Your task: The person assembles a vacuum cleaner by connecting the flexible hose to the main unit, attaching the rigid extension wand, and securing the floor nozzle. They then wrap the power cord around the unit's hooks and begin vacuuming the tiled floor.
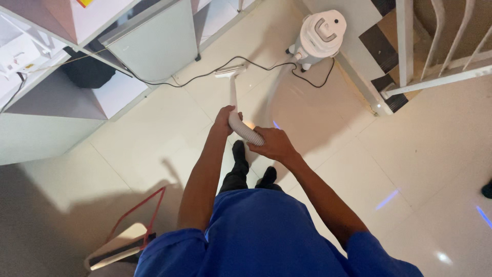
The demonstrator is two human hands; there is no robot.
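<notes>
Left hand (225, 119) gripping stiff wand (233, 97); right hand (274, 145) clasping ribbed hose (245, 131). Hose likely flexing, light; floor nozzle (229, 71) gliding on tile floor (154, 133).

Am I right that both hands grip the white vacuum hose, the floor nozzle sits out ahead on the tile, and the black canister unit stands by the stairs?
One error: the canister unit is white, not black, as the head view shows. The rest holds: left hand and right hand both grip the white vacuum hose, the floor nozzle sits ahead on the tile, and the unit stands by the stairs.
</notes>
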